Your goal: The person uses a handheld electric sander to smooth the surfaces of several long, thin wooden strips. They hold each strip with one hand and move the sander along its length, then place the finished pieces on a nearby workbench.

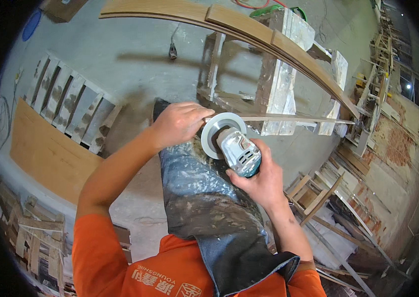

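My right hand (264,183) is wrapped round the body of a teal-and-silver angle grinder (240,151). A round pale disc (226,121) on the grinder stands against the near end of a thin wooden strip (288,118). My left hand (182,123) grips that end of the strip, close beside the disc, fingers bent over it. From there the strip reaches far to the right. Beneath both hands hangs a paint-stained dark apron (197,183); whether the disc is turning I cannot tell.
Long wooden boards (249,29) lie across a paint-splashed stand (279,74) ahead. At left, a slatted pallet (65,99) sits by a brown panel (46,148). A black plug (172,51) with its cable is on the floor. Scrap wood (318,198) lies at right.
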### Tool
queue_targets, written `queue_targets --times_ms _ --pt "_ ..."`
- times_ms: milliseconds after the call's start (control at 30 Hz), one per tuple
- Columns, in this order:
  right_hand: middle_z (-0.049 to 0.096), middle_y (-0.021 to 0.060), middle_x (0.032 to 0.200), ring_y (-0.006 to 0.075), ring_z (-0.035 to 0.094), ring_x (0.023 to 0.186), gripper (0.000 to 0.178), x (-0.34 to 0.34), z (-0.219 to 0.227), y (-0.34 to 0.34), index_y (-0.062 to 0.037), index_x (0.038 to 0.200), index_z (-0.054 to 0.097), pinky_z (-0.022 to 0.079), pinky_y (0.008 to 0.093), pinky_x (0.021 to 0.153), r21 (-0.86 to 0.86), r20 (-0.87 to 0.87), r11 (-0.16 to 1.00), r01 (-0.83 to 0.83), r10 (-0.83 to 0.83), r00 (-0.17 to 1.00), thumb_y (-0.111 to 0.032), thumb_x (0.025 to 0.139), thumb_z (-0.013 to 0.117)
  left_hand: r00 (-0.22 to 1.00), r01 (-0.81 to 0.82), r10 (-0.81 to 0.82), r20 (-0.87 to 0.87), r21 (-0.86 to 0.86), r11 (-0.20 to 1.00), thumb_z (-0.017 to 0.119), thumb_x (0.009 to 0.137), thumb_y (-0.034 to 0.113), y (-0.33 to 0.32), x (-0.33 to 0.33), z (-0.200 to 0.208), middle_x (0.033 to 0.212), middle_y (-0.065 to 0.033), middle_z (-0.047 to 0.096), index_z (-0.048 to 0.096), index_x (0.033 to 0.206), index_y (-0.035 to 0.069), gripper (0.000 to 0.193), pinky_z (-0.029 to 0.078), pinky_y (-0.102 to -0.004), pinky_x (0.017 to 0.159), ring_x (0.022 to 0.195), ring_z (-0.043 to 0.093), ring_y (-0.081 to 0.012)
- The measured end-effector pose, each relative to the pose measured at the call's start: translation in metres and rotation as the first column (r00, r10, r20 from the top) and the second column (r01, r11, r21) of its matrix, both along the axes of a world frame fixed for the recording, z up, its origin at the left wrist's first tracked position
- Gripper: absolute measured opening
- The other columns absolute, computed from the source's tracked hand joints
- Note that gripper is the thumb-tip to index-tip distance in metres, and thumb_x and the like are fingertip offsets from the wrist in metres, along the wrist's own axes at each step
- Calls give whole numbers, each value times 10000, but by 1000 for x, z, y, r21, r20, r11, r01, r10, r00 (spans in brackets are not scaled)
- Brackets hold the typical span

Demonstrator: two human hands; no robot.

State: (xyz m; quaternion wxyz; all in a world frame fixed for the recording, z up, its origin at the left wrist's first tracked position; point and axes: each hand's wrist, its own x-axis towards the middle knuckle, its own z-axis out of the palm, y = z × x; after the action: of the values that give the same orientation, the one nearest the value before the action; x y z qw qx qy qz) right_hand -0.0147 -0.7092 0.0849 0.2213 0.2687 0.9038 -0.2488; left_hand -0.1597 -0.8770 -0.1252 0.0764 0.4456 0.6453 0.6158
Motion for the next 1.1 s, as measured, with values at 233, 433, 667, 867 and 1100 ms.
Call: queue_targets --times_ms 233,433,667,867,1100 --pt "758 214 1144 379 761 1070 852 33 0 42 -123 1436 506 604 436 904 74 -41 976 207 -204 978 -395 746 925 1000 27 -27 3 -76 997 762 793 -45 -7 0 5 1071 -187 762 706 1192 -2 406 605 -457 872 979 743 -371" --pt "744 230 1136 363 744 1051 848 57 -3 91 -80 1453 492 569 431 939 161 -120 922 352 -336 934 -363 767 903 998 56 -56 7 -211 976 763 807 -40 -10 -2 10 1094 -197 765 708 1188 0 387 609 -466 868 1001 747 -394" --pt "736 206 1146 291 708 1035 790 83 -11 155 -23 1421 525 545 401 948 227 -238 843 488 -438 867 -352 809 899 999 29 -32 -13 -183 983 759 821 -17 -13 -1 -2 1125 -165 763 697 1245 59 435 595 -451 886 1041 737 -365" --pt "691 194 1219 292 663 1113 761 110 -18 217 4 1397 547 508 403 1005 323 -302 751 577 -495 814 -393 838 877 999 46 -44 18 -188 981 773 824 -22 -15 -5 5 1148 -150 767 707 1239 78 432 596 -452 888 1043 742 -354" --pt "709 125 1169 190 657 1020 787 90 0 135 1 1426 515 542 336 944 97 -335 807 582 -525 783 -301 806 894 959 168 -45 279 -435 885 738 942 146 -17 -6 24 1082 -192 770 761 1149 26 240 576 -445 855 967 743 -369"
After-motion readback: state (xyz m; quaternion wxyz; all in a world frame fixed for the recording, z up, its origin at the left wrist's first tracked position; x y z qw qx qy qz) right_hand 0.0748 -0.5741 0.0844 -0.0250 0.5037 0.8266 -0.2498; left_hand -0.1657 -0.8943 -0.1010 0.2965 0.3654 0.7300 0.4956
